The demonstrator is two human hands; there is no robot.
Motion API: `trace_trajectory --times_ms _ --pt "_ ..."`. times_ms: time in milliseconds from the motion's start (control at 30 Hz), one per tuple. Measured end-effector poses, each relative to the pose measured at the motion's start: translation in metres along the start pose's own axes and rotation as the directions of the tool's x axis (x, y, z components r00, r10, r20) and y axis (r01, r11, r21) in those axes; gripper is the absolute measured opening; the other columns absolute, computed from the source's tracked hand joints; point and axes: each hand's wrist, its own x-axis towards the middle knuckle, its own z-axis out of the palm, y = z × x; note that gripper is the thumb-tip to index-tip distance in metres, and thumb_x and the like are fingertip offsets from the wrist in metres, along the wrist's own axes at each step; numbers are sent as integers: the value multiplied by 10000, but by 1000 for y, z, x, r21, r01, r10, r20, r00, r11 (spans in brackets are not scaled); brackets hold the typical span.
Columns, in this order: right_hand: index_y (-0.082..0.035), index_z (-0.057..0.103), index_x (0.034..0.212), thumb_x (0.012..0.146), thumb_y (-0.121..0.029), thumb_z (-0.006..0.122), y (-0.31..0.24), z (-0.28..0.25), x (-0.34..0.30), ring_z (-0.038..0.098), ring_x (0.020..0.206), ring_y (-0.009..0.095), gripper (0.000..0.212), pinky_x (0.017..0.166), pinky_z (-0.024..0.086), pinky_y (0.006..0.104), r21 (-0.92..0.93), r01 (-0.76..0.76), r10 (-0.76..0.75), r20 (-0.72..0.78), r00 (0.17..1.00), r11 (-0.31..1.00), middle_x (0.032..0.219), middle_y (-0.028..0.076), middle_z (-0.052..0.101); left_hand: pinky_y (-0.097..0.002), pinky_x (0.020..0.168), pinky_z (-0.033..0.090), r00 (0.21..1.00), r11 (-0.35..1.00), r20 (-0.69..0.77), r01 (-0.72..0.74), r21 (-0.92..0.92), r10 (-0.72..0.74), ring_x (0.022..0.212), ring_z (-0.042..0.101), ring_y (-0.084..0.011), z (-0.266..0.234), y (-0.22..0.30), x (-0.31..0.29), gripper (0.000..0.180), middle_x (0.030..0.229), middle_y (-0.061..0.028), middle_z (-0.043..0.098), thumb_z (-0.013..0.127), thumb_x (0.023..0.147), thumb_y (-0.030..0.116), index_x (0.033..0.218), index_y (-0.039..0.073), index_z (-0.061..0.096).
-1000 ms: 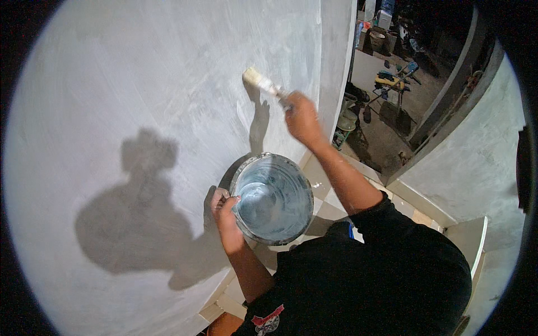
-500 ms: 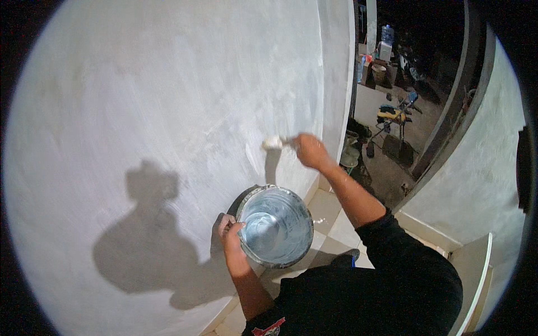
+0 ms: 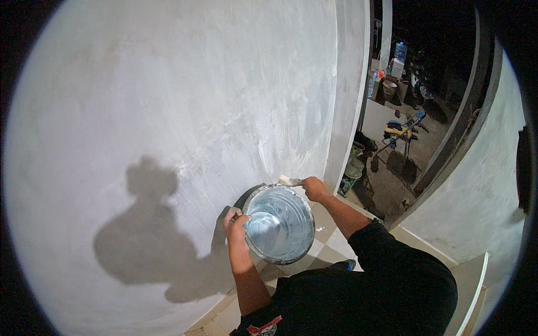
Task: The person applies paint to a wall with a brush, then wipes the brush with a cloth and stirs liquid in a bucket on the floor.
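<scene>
Now lower, right hand gripping brush at bucket rim, left hand seemingly clasping rim.

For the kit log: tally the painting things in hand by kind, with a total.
Buckets: 1, the metal bucket, rim held by the left hand.
Brushes: 1, the paintbrush, in the right hand at the bucket's far rim.
Total: 2

Views: 1, head cam, fisheye, dark round rim.
Position: on the person's head, above both forearms.
Facing: down and forward at the grey wall, close up.
Nearness: bucket and both hands near, lower centre.
Right edge: doorway, yard clutter far off.
Distortion: wall edges bend toward the rim.
Shared: nothing, single view.
</scene>
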Motion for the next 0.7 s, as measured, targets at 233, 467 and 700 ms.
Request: trace_trajectory --times_ms 233,467,700 --pt "-57 719 976 851 -95 562 -25 -114 22 644 976 405 204 864 507 513 87 75 -11 -581 814 993 982 220 677 -247 687 411 999 999 30 -16 42 15 700 450 -104 5 -4 3 191 745 39 428 648 678 -30 745 93 517" --pt "21 639 972 832 -58 583 -45 -118 21 620 897 453 170 814 493 537 164 212 -10 -768 640 963 963 249 629 -234 709 353 1000 999 9 1 34 -2 715 414 -100 6 11 -8 211 753 46 392 653 680 -8 738 102 482" --pt "-41 695 1015 843 -51 556 -9 4 -20 643 1002 417 221 877 524 511 16 -23 24 -97 995 1000 1025 232 646 -237 701 363 999 998 43 23 51 -25 717 412 -113 5 8 3 245 741 38 385 637 666 -19 729 116 444"
